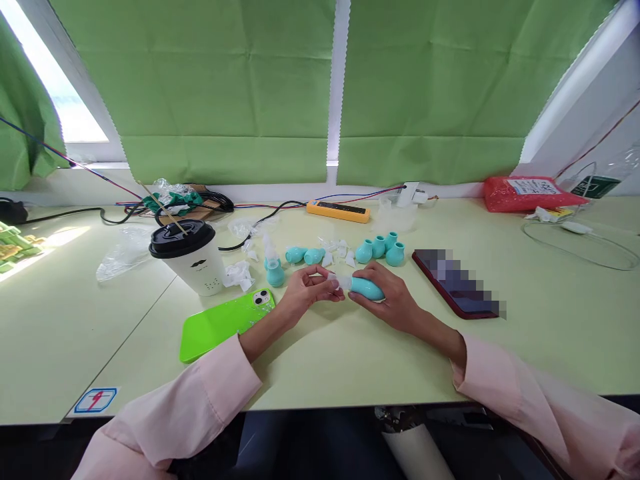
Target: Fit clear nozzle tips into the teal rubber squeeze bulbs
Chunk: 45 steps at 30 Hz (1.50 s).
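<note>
My right hand point(387, 297) is wrapped round a teal rubber squeeze bulb point(367, 288) lying on its side above the table. With pinched fingers, my left hand point(313, 287) grips the translucent plastic nozzle point(343, 282) at the bulb's neck; the exact join is partly hidden by fingers. Just behind my left hand stands another teal bulb point(275, 275) with a clear tip. Two teal bulbs point(314, 256) lie on their sides behind the hands, near several small translucent pieces point(343, 250). Several more open-necked bulbs point(395, 253) stand to the right.
A lidded paper cup point(200, 270) with a wooden stick stands at left, behind a green-cased phone point(220, 327). Another phone point(453, 287) lies at right. Farther back are an orange box-shaped object point(338, 212), cables, clear plastic bags point(127, 253) and a red package point(520, 193).
</note>
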{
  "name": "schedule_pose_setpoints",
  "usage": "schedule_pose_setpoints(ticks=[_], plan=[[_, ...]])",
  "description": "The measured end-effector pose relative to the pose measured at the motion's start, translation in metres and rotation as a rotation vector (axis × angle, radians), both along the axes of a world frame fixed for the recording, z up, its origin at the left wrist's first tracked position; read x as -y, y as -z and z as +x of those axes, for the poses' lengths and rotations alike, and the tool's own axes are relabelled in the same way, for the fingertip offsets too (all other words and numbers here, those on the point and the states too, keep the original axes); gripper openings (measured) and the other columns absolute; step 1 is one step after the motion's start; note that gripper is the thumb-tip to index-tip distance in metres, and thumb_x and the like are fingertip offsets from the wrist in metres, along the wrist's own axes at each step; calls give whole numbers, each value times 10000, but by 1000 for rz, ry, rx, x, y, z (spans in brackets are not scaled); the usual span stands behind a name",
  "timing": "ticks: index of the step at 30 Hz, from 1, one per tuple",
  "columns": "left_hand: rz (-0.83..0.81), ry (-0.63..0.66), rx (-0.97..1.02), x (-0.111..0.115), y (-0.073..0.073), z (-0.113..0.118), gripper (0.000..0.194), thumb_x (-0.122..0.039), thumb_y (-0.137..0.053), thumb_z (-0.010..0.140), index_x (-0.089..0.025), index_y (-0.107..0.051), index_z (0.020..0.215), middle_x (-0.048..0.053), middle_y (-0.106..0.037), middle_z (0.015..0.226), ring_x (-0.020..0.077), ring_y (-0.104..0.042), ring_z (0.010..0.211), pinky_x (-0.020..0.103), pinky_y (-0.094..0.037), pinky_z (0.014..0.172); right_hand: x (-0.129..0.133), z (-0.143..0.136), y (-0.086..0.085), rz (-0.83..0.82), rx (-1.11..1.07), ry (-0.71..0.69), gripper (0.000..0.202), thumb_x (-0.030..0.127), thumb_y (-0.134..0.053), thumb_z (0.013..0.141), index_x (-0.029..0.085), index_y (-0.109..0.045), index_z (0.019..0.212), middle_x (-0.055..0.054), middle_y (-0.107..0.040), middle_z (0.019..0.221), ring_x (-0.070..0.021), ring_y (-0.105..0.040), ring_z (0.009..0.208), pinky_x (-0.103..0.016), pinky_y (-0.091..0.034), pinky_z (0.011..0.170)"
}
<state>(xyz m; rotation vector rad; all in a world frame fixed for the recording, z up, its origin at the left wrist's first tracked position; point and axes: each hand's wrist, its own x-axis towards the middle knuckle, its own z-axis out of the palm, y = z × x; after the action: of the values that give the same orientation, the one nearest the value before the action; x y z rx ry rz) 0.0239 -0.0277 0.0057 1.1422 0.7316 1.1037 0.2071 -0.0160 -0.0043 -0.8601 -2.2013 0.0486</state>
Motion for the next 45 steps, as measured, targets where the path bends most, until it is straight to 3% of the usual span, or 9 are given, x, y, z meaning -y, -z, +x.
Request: schedule_pose_setpoints(ticks=[8, 23, 30, 35, 41, 45], plan=[[55, 16, -77, -1, 0, 0, 292, -232, -688, 577, -111, -536, 795, 68, -657, 683, 182, -623, 656, 363, -491, 699, 1, 0, -2, -69, -47, -37, 209, 358, -506, 745, 203, -470, 880, -25, -547, 758, -140, -523, 658, -262, -427, 598], [237, 63, -290, 5, -9, -6, 266, -205, -679, 580, -110, -556, 797, 55, -627, 718, 160, -605, 698, 288, -494, 654, 7, 2, -16, -634, -125, -161, 246, 380, -544, 699, 186, -518, 848, 5, -508, 738, -92, -450, 596, -190, -386, 511], [481, -31, -515, 9, -9, -4, 208, -243, -616, 649, -129, -576, 818, 40, -601, 764, 141, -578, 721, 269, -506, 659, 6, 1, -20, -803, -163, -194, 237, 361, -571, 680, 177, -521, 821, 33, -449, 612, -60, -389, 487, -179, -335, 436], [612, -66, -541, 12, -10, -4, 167, -239, -575, 685, -139, -583, 819, 42, -608, 802, 128, -572, 718, 274, -517, 691, 7, -2, -23, -914, -224, -211, 232, 361, -570, 684, 173, -503, 802, 65, -388, 516, -36, -325, 395, -170, -280, 365], [701, -67, -584, 10, -10, -5, 176, -229, -554, 708, -140, -580, 857, 45, -620, 795, 121, -585, 699, 261, -515, 693, 8, -3, -24, -959, -277, -241, 229, 351, -582, 676, 176, -488, 788, 76, -372, 495, -31, -311, 384, -160, -267, 344], [855, -101, -644, 11, -9, -5, 151, -208, -527, 733, -135, -572, 858, 52, -633, 777, 115, -585, 676, 239, -504, 660, 7, -2, -22, -950, -292, -260, 230, 352, -583, 673, 177, -491, 789, 74, -377, 504, -30, -308, 386, -160, -265, 341]])
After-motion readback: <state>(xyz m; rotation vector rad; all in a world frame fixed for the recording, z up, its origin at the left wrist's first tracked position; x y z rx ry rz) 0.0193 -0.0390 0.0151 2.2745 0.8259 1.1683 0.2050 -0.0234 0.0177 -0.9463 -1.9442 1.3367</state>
